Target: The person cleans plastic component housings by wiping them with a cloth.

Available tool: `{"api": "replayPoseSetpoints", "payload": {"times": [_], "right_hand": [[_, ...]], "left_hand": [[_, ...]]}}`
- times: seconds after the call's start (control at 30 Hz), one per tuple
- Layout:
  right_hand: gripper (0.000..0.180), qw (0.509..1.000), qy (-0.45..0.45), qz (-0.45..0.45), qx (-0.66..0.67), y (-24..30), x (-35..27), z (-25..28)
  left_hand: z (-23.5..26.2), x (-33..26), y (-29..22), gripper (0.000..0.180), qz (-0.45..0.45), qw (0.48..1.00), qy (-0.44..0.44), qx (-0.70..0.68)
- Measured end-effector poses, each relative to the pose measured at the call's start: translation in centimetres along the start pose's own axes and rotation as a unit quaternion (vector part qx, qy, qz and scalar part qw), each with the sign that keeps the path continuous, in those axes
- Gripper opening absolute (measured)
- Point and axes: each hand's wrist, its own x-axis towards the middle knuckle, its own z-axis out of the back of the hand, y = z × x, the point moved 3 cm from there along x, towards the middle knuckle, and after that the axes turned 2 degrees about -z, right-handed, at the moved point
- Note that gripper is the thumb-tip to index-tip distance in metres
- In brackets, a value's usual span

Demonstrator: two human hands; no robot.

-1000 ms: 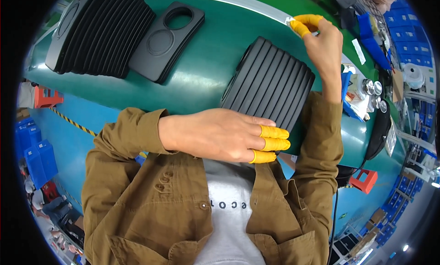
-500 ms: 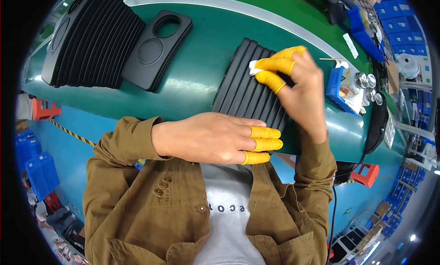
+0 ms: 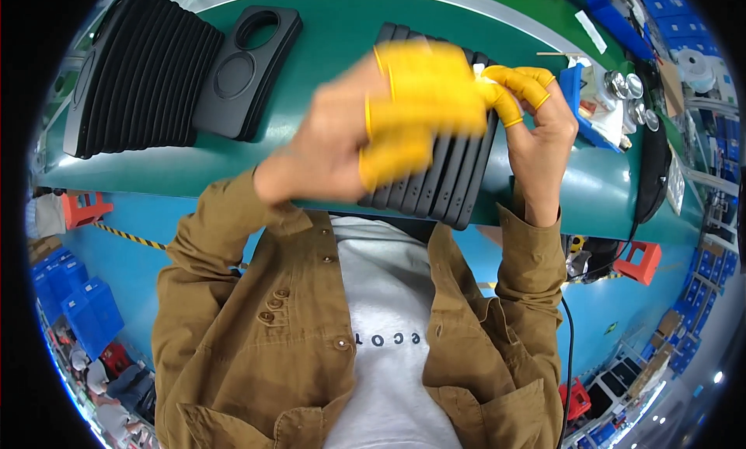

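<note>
My left hand [image 3: 373, 130], blurred by motion and wearing yellow finger cots, is raised over a row of black ribbed panels [image 3: 435, 193] at the near edge of the green table [image 3: 326, 99]. Its fingers are spread and reach toward my right hand [image 3: 536, 138]. My right hand, also with yellow cots, pinches a small white piece [image 3: 483, 72] between thumb and fingertips above the panels' far right corner. The left fingertips are close to that piece; whether they touch it is lost in the blur.
A second, larger stack of black ribbed panels [image 3: 140, 76] lies at the far left, with a black panel with two round openings [image 3: 245, 60] beside it. A blue tray [image 3: 579, 99] and shiny metal cylinders [image 3: 622, 84] sit right. Blue crates [image 3: 78, 301] stand on the floor at the left.
My left hand has lifted off the near edge of the panels and swung up toward my right hand. My right hand has shifted slightly right, still pinching the white piece.
</note>
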Motion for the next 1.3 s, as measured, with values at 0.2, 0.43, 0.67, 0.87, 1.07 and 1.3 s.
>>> {"api": "replayPoseSetpoints", "payload": {"times": [0.2,0.43,0.67,0.87,1.07,1.3], "right_hand": [[0.019,1.000,-0.002,0.004,0.020,-0.6,0.2,-0.4],[0.023,0.994,-0.004,0.041,-0.101,2.2,-1.9,-0.3],[0.030,0.975,0.171,0.128,-0.066,8.8,-6.8,-0.7],[0.020,0.983,0.038,0.137,-0.119,5.8,-2.0,-4.2],[0.019,0.963,0.196,0.182,-0.037,10.6,-7.1,-3.3],[0.020,0.978,0.125,0.136,-0.092,7.9,-4.7,-4.5]], "left_hand": [[-0.7,3.3,7.5,0.038,-0.025,0.996,-0.039,0.070],[-2.1,4.5,8.2,0.038,0.158,0.969,0.178,0.066],[-0.9,5.9,6.2,0.033,0.196,0.952,0.237,0.006],[-0.8,5.8,6.0,0.037,0.181,0.957,0.224,0.029],[-2.0,5.2,6.9,0.030,0.186,0.953,0.186,0.152],[-3.6,5.3,8.6,0.032,0.169,0.941,0.199,0.215]]}}
